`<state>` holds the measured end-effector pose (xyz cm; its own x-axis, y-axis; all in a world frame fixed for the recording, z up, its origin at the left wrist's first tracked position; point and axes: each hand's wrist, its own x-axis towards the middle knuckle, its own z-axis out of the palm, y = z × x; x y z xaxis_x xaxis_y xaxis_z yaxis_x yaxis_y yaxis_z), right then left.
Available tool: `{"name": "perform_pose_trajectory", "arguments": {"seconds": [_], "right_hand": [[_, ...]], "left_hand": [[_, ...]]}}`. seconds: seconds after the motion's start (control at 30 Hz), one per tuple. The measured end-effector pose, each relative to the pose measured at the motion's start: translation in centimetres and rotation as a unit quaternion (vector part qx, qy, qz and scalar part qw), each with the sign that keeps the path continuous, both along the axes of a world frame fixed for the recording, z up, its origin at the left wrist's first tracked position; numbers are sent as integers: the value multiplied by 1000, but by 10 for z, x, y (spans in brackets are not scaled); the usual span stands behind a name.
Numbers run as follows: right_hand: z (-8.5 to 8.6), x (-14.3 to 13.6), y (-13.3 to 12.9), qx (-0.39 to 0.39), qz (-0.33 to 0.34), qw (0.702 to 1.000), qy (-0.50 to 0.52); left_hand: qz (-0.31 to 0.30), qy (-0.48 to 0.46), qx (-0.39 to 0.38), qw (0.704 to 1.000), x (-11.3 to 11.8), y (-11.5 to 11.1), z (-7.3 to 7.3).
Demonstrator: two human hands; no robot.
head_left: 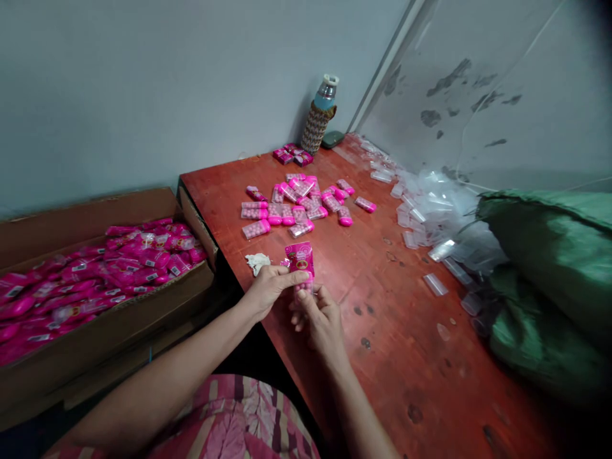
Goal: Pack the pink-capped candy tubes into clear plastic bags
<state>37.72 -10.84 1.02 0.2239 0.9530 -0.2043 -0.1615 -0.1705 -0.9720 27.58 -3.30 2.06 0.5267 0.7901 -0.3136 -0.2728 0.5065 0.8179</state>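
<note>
Over the near left part of the table, both hands meet on one small clear candy container [304,290] filled with pink balls. Its upper part is inside a printed pink wrapper sleeve [299,255]. My left hand [273,287] pinches the sleeve and container from the left, thumb laid across the front. Fingers of my right hand [321,312] close around the lower end, with the thumb on its face. Just beyond the hands lies a crumpled white scrap [258,262]. Farther back, several pink-capped candy containers [301,199] lie in a loose group.
Left of the red table [382,287] stands a cardboard box [195,280] full of wrapped pink containers [138,255]. Clear empty containers [425,204] and a green sack [549,287] occupy the right side. A bottle in a woven cover [315,127] and pink packets [292,153] stand at the back.
</note>
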Motion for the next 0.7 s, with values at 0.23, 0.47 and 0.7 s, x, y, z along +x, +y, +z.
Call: {"name": "perform_pose_trajectory", "arguments": {"seconds": [0.23, 0.47, 0.7], "right_hand": [[-3, 1, 2, 5, 8, 998, 68], [-4, 4, -3, 33, 30, 990, 136], [-3, 9, -4, 40, -26, 990, 130]], "left_hand": [[-36, -46, -24, 998, 4, -14, 3], [28, -42, -58, 997, -2, -9, 2], [-7, -53, -48, 997, 2, -19, 2]]}}
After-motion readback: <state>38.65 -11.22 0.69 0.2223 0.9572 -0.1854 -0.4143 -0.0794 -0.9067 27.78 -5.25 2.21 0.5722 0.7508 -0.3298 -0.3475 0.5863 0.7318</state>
